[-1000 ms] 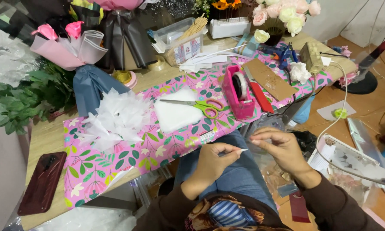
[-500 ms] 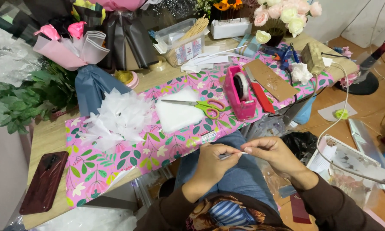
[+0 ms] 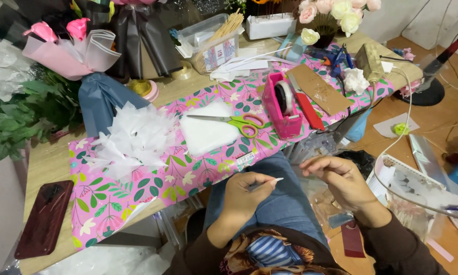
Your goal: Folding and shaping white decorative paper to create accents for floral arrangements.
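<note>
Since half a second ago the hands have drawn apart. The left hand (image 3: 241, 196) now holds a thin white stick (image 3: 266, 184) alone, its fingers pinched narrow around it, over the lap below the worktop (image 3: 45, 163) edge. The right hand (image 3: 341, 181) hovers beside it with fingers loosely curled, holding nothing visible. Green-handled scissors (image 3: 234, 120) lie on the floral paper (image 3: 106, 196).
</note>
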